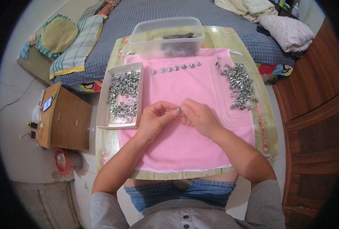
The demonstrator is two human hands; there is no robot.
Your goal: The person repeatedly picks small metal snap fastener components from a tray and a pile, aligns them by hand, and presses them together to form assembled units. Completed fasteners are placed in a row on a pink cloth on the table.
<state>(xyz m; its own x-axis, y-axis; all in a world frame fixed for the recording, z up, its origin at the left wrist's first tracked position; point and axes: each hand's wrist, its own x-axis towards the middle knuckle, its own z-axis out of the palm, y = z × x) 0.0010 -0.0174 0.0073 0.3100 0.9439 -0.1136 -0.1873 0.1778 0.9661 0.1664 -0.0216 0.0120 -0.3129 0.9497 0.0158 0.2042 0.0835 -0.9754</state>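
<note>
Above the middle of a pink cloth [177,156], my left hand [158,116] and my right hand [198,117] meet at the fingertips. Pinched between them is a small metal fastener [178,110], mostly covered by my fingers, so I cannot tell its exact kind. Left of my hands stands a white box [99,114] holding many loose nuts [123,86] and some washers. Over to the right, a heap of short screws [240,86] lies on a clear plastic lid [232,117]. Beyond my hands, several metal fasteners [176,68] stand in a row on the cloth.
A clear plastic bin [146,49] with dark items inside sits at the table's far edge. Behind it is a bed with a checked blue cover [158,9]. A wooden cabinet [72,124] bears a phone [47,104] at left; a red waste bin [64,162] is below.
</note>
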